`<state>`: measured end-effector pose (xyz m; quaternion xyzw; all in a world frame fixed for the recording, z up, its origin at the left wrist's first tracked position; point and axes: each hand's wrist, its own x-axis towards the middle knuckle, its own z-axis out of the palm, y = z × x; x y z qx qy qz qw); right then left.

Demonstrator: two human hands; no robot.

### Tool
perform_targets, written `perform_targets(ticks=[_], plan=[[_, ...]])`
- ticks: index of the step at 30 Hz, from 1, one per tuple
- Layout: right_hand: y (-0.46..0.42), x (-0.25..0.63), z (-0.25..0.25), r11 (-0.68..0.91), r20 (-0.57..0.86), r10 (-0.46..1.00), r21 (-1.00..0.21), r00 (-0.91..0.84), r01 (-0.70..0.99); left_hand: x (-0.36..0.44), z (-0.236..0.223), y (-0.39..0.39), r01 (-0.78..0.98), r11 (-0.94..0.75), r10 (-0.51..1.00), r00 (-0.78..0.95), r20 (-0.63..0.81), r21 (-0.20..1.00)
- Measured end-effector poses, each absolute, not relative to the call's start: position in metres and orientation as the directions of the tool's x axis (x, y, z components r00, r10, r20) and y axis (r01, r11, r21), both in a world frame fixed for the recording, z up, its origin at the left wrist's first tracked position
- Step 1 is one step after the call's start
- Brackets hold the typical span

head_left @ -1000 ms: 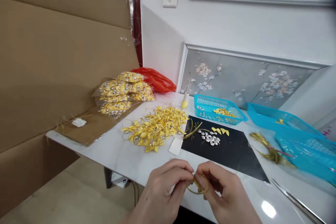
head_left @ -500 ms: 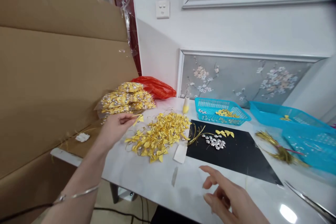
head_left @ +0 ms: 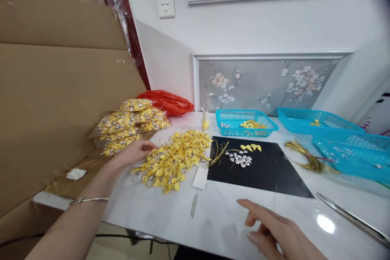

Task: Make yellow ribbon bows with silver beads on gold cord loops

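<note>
My left hand (head_left: 140,150) reaches to the left edge of a pile of yellow ribbon bows (head_left: 178,156) with silver beads and thin gold cords. Its fingers look closed together at the pile; whatever is between the tips is hidden. My right hand (head_left: 268,225) hovers over the table's front part, fingers apart and holding nothing, so it is open. Ahead of it lies a black mat (head_left: 256,176). On this mat are loose silver beads (head_left: 241,160), a few yellow bow pieces (head_left: 251,147) and cut gold cords (head_left: 219,154).
Clear bags of finished bows (head_left: 122,126) are stacked at the back left beside a red plastic bag (head_left: 170,103). Blue baskets (head_left: 224,131) stand along the wall. On the right lie a gold cord bundle (head_left: 310,160) and metal tweezers (head_left: 350,217). Tall cardboard (head_left: 61,89) borders the left side.
Both hands were together on a gold cord loop. They parted, and my left hand carried a yellow bow leftward, then moved down to the pile. My right hand opened and stayed near the front.
</note>
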<state>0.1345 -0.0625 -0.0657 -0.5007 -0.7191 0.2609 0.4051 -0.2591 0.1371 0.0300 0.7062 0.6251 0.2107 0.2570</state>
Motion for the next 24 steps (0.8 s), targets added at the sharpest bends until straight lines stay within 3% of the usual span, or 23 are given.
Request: perform_targets(ticks=[3, 8, 11, 13, 16, 18, 19, 24], plan=[[-0.065, 0.142, -0.056, 0.378, 0.346, 0.924, -0.751, -0.165, 0.541, -0.260, 0.042, 0.129, 0.780, -0.108, 0.993, 0.107, 0.038, 0.616], [-0.064, 0.176, -0.038, 0.374, 0.352, 0.921, -0.685, -0.165, 0.626, -0.243, 0.073, 0.094, 0.745, -0.171, 0.959, -0.024, 0.282, 0.645], [-0.052, 0.202, -0.010, 0.392, 0.457, 0.887, -0.668, -0.067, 0.633, -0.192, 0.083, 0.052, 0.660, -0.279, 0.917, -0.033, 0.397, 0.697], [-0.036, 0.219, 0.022, 0.385, 0.558, 0.818, -0.711, 0.139, 0.588, -0.135, 0.080, 0.017, 0.574, -0.374, 0.904, 0.049, 0.426, 0.728], [-0.003, 0.246, 0.084, 0.420, 0.631, 0.611, -0.771, 0.479, 0.480, -0.031, 0.057, -0.040, 0.386, -0.474, 0.872, 0.334, 0.359, 0.792], [0.020, 0.267, 0.121, 0.435, 0.635, 0.491, -0.772, 0.597, 0.464, 0.034, 0.036, -0.070, 0.095, -0.485, 0.699, 0.640, 0.319, 0.870], [0.030, 0.279, 0.137, 0.427, 0.613, 0.440, -0.786, 0.656, 0.448, 0.062, 0.026, -0.082, 0.048, -0.487, 0.584, 0.761, 0.284, 0.872], [0.055, 0.345, 0.162, 0.355, 0.418, 0.382, -0.890, 0.824, 0.287, 0.143, -0.018, -0.111, 0.055, -0.282, 0.568, 0.814, 0.120, 0.958]])
